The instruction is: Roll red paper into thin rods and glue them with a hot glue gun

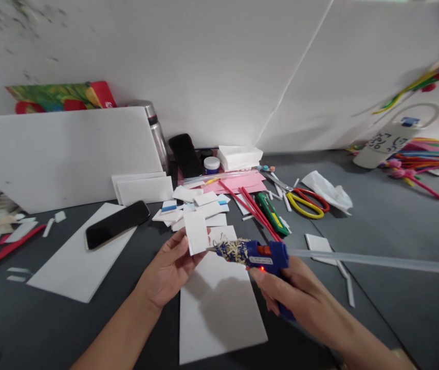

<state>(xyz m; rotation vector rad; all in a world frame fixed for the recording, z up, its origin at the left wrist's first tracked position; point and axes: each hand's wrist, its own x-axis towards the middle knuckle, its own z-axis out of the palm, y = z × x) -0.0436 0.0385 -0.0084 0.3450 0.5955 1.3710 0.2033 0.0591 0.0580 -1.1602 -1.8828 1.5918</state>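
Note:
Between its thumb and fingers my left hand [171,267] holds a small white board piece [196,233] upright. My right hand [294,290] is wrapped round a blue glue gun [268,257] with a red light lit. The gun's nozzle points left, at the lower right edge of the piece; whether it touches cannot be made out. Stringy dried glue clings round the gun's front, and a long clear glue stick [377,262] juts out of its back. Below both hands a white sheet [219,329] lies on the dark table.
Behind my hands lie white offcuts [206,208], a green cutter [271,213], red sticks [256,213] and scissors [306,203]. A phone [117,224] rests on another sheet at left. A large white board [69,154] and a steel flask [158,133] stand behind; a white bottle [387,141] is at right.

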